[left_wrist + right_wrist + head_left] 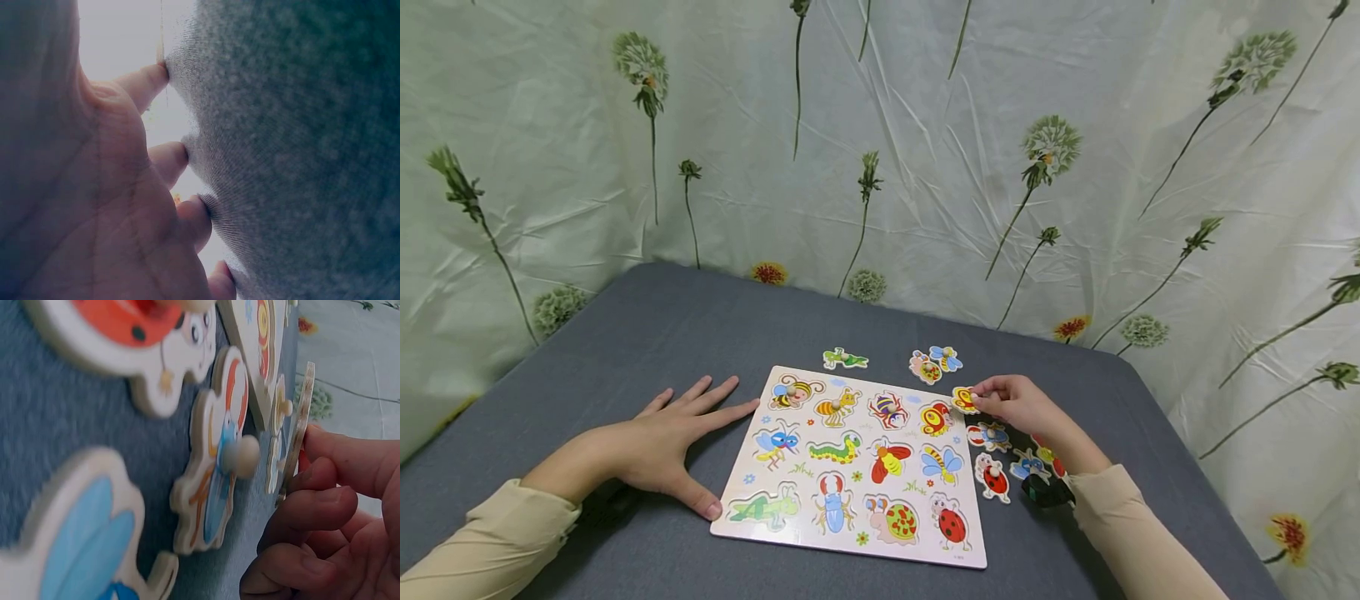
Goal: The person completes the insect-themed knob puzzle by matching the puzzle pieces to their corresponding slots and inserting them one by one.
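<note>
A wooden insect puzzle board (861, 472) lies on the table. My left hand (662, 442) rests spread on the cloth at the board's left side, its thumb and index fingertip at the edge; in the left wrist view its fingers (167, 164) reach down to grey cloth. Beyond the board's upper right corner, my right hand (1018, 408) pinches a yellow and red butterfly puzzle piece (964, 400). The right wrist view shows that piece (301, 428) tilted up, edge-on, between thumb and fingers. The printed butterfly recess (936, 419) is just left of it. Knobbed bee, ant and spider pieces (887, 411) sit in the top row.
Right of the board lie a stag beetle piece (992, 437), a ladybird piece (992, 478), a blue-winged piece (1027, 464) and a red-yellow one (1049, 455). Behind it are a grasshopper piece (844, 359), a snail piece (925, 367) and a dragonfly piece (947, 358). A flowered curtain (925, 208) hangs behind.
</note>
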Motion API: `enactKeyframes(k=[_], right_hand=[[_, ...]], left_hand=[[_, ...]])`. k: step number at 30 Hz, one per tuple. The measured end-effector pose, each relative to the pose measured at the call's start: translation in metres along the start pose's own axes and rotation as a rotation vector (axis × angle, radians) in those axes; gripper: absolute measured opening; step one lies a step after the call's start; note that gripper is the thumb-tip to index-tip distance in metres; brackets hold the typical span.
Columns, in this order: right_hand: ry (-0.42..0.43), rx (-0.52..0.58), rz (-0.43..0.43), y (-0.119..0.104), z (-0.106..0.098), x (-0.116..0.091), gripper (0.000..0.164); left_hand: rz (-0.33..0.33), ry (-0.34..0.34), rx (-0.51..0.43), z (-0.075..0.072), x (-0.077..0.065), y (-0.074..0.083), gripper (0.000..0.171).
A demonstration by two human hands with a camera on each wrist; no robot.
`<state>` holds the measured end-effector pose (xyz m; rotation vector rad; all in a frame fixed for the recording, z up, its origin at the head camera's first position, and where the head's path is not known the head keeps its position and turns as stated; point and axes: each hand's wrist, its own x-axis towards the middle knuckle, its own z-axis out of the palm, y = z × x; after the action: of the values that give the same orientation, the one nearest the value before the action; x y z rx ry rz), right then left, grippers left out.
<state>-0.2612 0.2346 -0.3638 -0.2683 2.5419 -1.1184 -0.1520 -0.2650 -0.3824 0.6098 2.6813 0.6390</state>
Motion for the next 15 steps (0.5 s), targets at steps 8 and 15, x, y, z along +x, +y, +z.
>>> enactKeyframes(k=[8, 15], right_hand=[[-0.015, -0.007, -0.014, -0.002, 0.009, 0.003, 0.034], [-0.013, 0.005, -0.004, -0.008, 0.018, 0.002, 0.033]], left_hand=[[-0.003, 0.004, 0.007, 0.001, 0.001, -0.001, 0.131], [-0.001, 0.005, 0.005, 0.002, 0.001, -0.001, 0.13]])
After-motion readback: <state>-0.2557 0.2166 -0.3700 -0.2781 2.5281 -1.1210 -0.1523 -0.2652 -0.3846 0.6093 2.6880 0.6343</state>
